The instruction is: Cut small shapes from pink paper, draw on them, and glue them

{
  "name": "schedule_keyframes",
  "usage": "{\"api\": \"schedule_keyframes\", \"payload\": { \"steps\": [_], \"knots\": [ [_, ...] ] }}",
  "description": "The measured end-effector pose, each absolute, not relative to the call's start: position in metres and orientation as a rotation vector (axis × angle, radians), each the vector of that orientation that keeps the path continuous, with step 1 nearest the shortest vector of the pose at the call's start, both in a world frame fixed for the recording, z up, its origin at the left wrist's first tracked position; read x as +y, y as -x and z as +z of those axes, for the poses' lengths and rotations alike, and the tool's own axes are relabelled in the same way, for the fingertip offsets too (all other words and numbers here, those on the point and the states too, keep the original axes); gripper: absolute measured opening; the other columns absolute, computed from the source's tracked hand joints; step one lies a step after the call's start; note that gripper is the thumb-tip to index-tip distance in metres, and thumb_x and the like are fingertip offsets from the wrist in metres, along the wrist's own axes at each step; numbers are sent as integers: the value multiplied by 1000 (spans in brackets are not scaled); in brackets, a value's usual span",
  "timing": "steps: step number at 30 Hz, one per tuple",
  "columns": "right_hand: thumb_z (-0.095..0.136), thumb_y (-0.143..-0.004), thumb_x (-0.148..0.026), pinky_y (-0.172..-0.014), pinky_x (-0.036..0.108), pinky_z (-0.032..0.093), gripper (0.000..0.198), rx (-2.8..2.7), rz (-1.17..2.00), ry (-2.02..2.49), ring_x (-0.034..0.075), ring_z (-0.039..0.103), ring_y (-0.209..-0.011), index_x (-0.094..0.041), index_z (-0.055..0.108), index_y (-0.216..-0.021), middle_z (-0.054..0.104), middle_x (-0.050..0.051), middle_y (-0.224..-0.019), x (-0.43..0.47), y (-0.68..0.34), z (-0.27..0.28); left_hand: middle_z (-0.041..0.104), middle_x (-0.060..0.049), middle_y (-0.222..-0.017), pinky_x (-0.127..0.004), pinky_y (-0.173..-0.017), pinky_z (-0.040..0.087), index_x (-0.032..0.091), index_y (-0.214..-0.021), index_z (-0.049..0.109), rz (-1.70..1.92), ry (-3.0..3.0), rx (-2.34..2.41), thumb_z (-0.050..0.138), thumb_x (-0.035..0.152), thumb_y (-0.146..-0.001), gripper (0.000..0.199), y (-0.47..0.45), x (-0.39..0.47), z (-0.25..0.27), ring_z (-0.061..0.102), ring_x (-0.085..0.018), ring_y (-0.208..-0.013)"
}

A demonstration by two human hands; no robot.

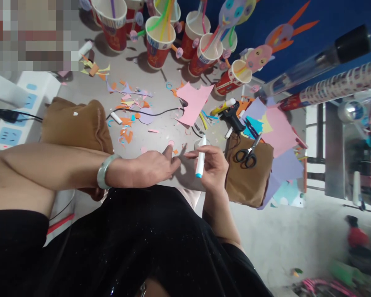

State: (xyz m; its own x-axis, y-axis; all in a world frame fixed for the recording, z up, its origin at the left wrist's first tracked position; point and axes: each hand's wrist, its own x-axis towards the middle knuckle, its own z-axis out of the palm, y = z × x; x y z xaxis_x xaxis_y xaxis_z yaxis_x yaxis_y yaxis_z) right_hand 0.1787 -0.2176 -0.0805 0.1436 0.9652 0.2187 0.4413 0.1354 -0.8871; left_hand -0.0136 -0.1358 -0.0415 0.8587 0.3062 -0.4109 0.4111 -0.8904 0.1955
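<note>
My left hand [145,168], with a pale bangle on its wrist, lies low over the table. Its index finger reaches forward to a small pink paper circle [171,142], fingertip at the circle's edge. Thumb and index finger are apart. Another pink paper circle [144,149] lies just left of it. My right hand [214,167] is closed around a white marker pen [200,159] with a blue end; the pen stands nearly upright in the view, blue end toward me. Beyond the hands lies a cut pink paper sheet [194,101]. Whether the pen's tip is bare, I cannot tell.
Decorated paper cups [160,45] with straws line the back. Black scissors [249,154] lie on a brown pouch [250,177] at right, near a black glue gun [233,117]. Left are another brown pouch [74,123] and a power strip [26,107]. Paper scraps [126,134] litter the table.
</note>
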Motion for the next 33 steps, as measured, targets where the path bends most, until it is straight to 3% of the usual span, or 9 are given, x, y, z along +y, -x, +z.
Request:
{"api": "schedule_keyframes", "payload": {
  "steps": [4,8,15,19,23,33],
  "knots": [
    [64,-90,-27,-85,41,56,19,-1836,396,1533,23,73,-93,-26,63,-109,77,5,-98,-212,-178,-88,30,-34,-163,-40,-71,59,16,-148,48,-430,-2779,563,43,25,-103,47,18,-139,-58,76,-30,-91],
    [62,-90,-23,-91,44,50,31,-2164,247,1421,26,69,-103,-28,59,-120,77,6,-108,-210,-184,-95,29,-31,-165,-38,-76,57,18,-147,48,-386,-2746,623,48,30,-101,47,19,-140,-68,76,-28,-92],
    [62,-91,-18,-91,45,48,30,-2129,8,1578,26,69,-101,-26,55,-119,77,8,-114,-210,-195,-96,32,-37,-159,-37,-57,56,11,-137,56,-582,-2801,532,47,23,-100,40,14,-142,-39,77,-31,-76],
    [62,-92,-20,-91,46,50,26,-1965,106,1561,24,72,-96,-29,53,-114,78,5,-107,-207,-185,-92,31,-34,-160,-36,-55,57,12,-136,59,-616,-2758,533,38,17,-100,42,12,-142,-29,78,-31,-78],
    [62,-91,-18,-92,46,49,29,-2069,149,1435,24,73,-97,-31,50,-114,79,2,-104,-200,-175,-95,38,-37,-155,-34,-54,56,8,-151,47,-533,-2784,531,25,8,-99,56,12,-143,-33,78,-30,-79],
    [61,-91,-13,-91,46,49,36,-2089,182,1407,24,71,-97,-32,53,-121,77,2,-109,-196,-177,-109,49,-34,-150,-33,-52,58,10,-147,54,-339,-2865,553,28,1,-94,59,16,-148,-47,78,-28,-78]
  ]
}}
